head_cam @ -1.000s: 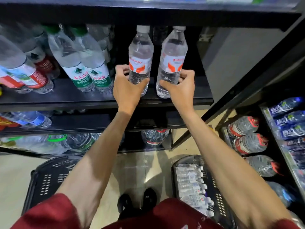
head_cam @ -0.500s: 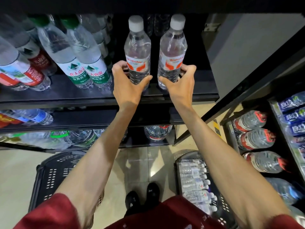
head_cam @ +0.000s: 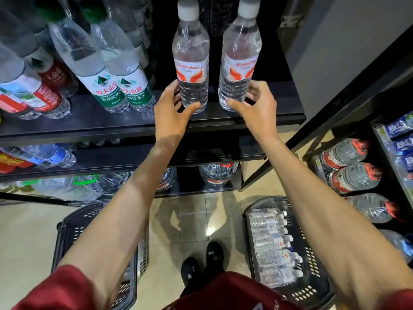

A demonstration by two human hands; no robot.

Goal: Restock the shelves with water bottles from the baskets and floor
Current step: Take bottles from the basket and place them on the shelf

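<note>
Two clear water bottles with white caps and red-and-white labels stand upright side by side on the black shelf [head_cam: 111, 126]. My left hand [head_cam: 172, 113] is spread loosely around the base of the left bottle [head_cam: 191, 52], thumb tip touching its front. At the foot of the right bottle [head_cam: 240, 52], my right hand [head_cam: 257, 110] has its fingers spread clear of the plastic and only the thumb near the base. More small bottles [head_cam: 272, 242] lie in the black basket [head_cam: 312, 291] on the floor at the right.
Green-labelled bottles [head_cam: 111, 86] and red-labelled bottles [head_cam: 33, 95] fill the shelf's left side. A second black basket [head_cam: 69, 233] sits on the floor at the left. Large jugs [head_cam: 348, 175] lie on a rack at the right. My shoes [head_cam: 203, 262] stand between the baskets.
Both bottles were set further onto the shelf and stand on it. My hands have loosened from a firm grip to spread fingers and slid down to the bottle bases.
</note>
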